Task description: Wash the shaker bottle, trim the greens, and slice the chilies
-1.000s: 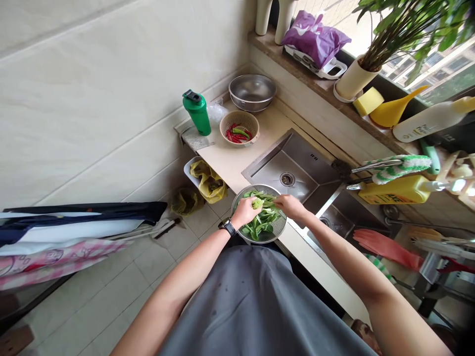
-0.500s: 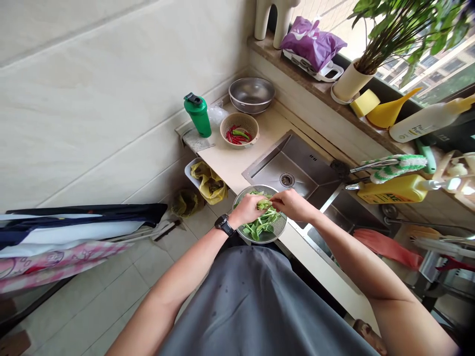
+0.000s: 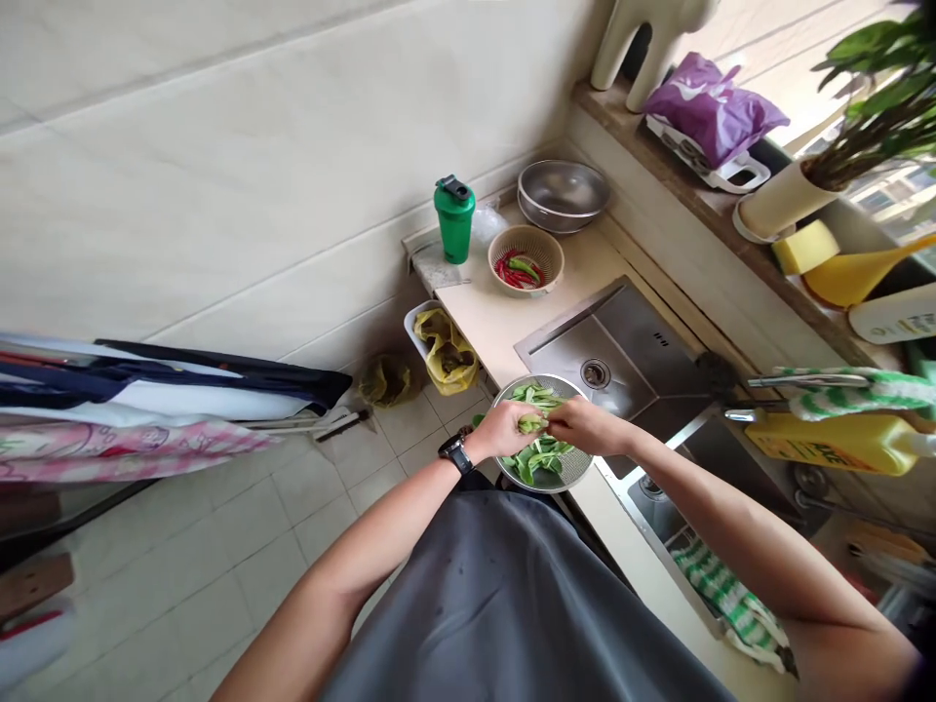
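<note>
Over a metal mesh colander (image 3: 583,470), my two hands meet above a heap of cut leafy greens (image 3: 539,460). My left hand (image 3: 503,433), with a black watch on its wrist, is closed around a small bunch of green stems (image 3: 531,423). Close against that bunch, the fingers of my right hand (image 3: 591,429) are pinched together at the stems' end. The right fingertips are partly hidden behind the knuckles. The colander sits at the counter's front edge, right before my dark apron (image 3: 497,595).
A steel sink (image 3: 629,341) lies beyond the colander. Behind stand a beige basket (image 3: 493,263) of chillies, a green shaker bottle (image 3: 454,229) and a steel bowl (image 3: 563,200). A bin with a yellow bag (image 3: 449,361) hangs at the counter's left edge.
The camera has turned left, so the whole scene sits further right. My hands stay together at the bunch of stems, the right hand slightly closer to the left.
</note>
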{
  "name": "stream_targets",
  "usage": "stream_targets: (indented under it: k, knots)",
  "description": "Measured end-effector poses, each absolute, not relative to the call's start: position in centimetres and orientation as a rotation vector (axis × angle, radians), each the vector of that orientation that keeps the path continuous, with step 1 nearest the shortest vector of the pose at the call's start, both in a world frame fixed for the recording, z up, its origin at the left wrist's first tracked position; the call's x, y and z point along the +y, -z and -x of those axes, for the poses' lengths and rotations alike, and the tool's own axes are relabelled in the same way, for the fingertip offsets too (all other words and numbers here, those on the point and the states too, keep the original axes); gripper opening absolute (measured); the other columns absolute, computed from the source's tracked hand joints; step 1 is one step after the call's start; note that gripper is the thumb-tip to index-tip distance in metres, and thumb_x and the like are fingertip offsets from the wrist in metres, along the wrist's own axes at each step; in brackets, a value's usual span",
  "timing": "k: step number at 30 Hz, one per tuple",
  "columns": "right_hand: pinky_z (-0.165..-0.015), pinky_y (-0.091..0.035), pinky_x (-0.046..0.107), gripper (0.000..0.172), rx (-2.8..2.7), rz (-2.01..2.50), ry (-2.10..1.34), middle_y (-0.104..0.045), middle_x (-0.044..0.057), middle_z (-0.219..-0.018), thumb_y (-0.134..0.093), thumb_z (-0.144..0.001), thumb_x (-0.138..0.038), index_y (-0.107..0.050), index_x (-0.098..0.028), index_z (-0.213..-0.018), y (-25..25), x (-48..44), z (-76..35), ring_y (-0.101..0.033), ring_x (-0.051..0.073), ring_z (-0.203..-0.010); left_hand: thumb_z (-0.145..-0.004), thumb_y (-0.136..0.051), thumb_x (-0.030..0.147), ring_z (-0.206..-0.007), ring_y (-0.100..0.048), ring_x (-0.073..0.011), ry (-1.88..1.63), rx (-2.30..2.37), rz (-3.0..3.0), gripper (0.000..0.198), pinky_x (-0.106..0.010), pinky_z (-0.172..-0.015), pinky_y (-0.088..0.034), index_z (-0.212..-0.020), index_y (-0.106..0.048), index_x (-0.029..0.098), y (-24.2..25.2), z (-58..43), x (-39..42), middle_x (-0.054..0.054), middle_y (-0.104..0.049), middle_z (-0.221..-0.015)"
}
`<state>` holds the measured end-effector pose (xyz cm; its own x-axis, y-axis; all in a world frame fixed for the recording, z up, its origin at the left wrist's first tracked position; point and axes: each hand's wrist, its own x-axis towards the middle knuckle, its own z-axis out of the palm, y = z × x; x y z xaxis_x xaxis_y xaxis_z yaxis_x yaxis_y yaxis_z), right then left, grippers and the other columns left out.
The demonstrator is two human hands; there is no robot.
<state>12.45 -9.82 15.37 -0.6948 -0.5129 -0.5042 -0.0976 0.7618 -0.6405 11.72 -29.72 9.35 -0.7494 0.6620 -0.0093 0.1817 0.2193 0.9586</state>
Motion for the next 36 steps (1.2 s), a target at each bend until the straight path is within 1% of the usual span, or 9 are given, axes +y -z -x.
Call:
stream_targets:
  k: [5, 10, 14, 17, 19, 24, 27, 32, 36]
  knots:
    - [-0.046, -0.031, 0.021, 0.038, 1.847, -0.193, 1.616, -0.053, -0.003, -0.060, -0.062, -0.086, -0.051, -0.062, -0.017, -0.069, -12.3, -13.6, -11.8, -0.039, 0.008, -0.050, -0.090, -0.065, 0.038, -0.073, -0.063, -0.0162, -1.839, 2.097, -0.435, 0.023, -0.027, -0.069, -0.047, -0.080, -0.071, 0.018, -8.8, -10.6, -33.0, -0.004, -0.072, -0.081]
    - [-0.061, -0.047, 0.021, 0.041, 1.748, -0.463, 1.966, -0.065, 0.002, -0.080, -0.073, -0.079, -0.057, -0.068, -0.017, -0.088, -7.7, -19.9, -8.1, -0.055, 0.009, -0.064, -0.083, -0.071, 0.048, -0.063, -0.058, -0.0134, -2.153, 1.994, 0.384, 0.035, -0.026, -0.064, -0.047, -0.068, -0.064, 0.018, -6.7, -10.0, -37.2, -0.001, -0.065, -0.067]
    - [-0.074, -0.053, 0.025, 0.032, 2.113, -0.382, 1.531, -0.072, 0.008, -0.087, -0.058, -0.095, -0.045, -0.067, -0.016, -0.086, -4.8, -25.3, -1.6, -0.066, 0.015, -0.078, -0.075, -0.079, 0.050, -0.062, -0.059, -0.0128, -2.214, 1.803, 0.737, 0.038, -0.026, -0.061, -0.048, -0.065, -0.063, 0.017, -5.6, -10.9, -39.9, -0.002, -0.065, -0.068]
    - [-0.084, -0.053, 0.029, 0.023, 2.360, -0.249, 1.021, -0.076, 0.013, -0.097, -0.060, -0.096, -0.035, -0.068, -0.013, -0.091, -3.8, -26.0, 1.6, -0.070, 0.022, -0.093, -0.072, -0.081, 0.052, -0.070, -0.065, -0.0158, -2.221, 1.713, 0.730, 0.041, -0.027, -0.065, -0.052, -0.064, -0.062, 0.017, -5.7, -11.4, -40.4, -0.004, -0.067, -0.072]
    - [-0.086, -0.052, 0.029, 0.020, 2.415, -0.191, 0.965, -0.077, 0.012, -0.099, -0.058, -0.096, -0.028, -0.069, -0.012, -0.100, -3.9, -23.7, 1.8, -0.072, 0.020, -0.094, -0.071, -0.081, 0.053, -0.073, -0.068, -0.0176, -2.246, 1.619, 0.681, 0.042, -0.029, -0.068, -0.055, -0.066, -0.062, 0.016, -5.9, -11.5, -40.1, -0.004, -0.067, -0.072]
    - [-0.080, -0.054, 0.028, 0.030, 2.531, -0.255, 1.171, -0.078, 0.009, -0.096, -0.051, -0.095, -0.028, -0.071, -0.013, -0.112, -6.3, -12.4, -4.5, -0.072, 0.016, -0.080, -0.075, -0.080, 0.051, -0.067, -0.066, -0.0156, -2.255, 1.447, 0.526, 0.042, -0.029, -0.069, -0.056, -0.063, -0.060, 0.017, -6.4, -11.3, -38.2, 0.000, -0.059, -0.064]
    - [-0.079, -0.052, 0.029, 0.028, 2.673, -0.216, 0.802, -0.077, 0.008, -0.090, -0.052, -0.096, -0.031, -0.074, -0.014, -0.103, -7.4, -7.1, -10.2, -0.069, 0.018, -0.079, -0.076, -0.079, 0.050, -0.063, -0.062, -0.0138, -2.191, 1.495, 0.431, 0.041, -0.028, -0.067, -0.054, -0.060, -0.058, 0.018, -6.4, -11.4, -36.9, 0.000, -0.057, -0.062]
    - [-0.083, -0.051, 0.032, 0.034, 2.698, -0.059, 0.060, -0.069, 0.017, -0.122, -0.044, -0.099, -0.015, -0.066, -0.014, -0.125, -6.1, -6.3, -17.0, -0.066, 0.025, -0.103, -0.075, -0.080, 0.049, -0.060, -0.058, -0.0132, -2.070, 1.596, 0.327, 0.043, -0.028, -0.065, -0.052, -0.057, -0.056, 0.018, -6.5, -11.7, -34.5, 0.000, -0.056, -0.058]
    - [-0.085, -0.050, 0.034, 0.036, 2.599, -0.017, -0.157, -0.067, 0.020, -0.118, -0.038, -0.096, -0.004, -0.065, -0.012, -0.119, -5.1, -7.9, -19.2, -0.065, 0.027, -0.107, -0.075, -0.080, 0.048, -0.060, -0.057, -0.0128, -2.001, 1.667, 0.300, 0.043, -0.028, -0.066, -0.051, -0.054, -0.058, 0.018, -6.6, -12.2, -32.9, -0.001, -0.057, -0.059]
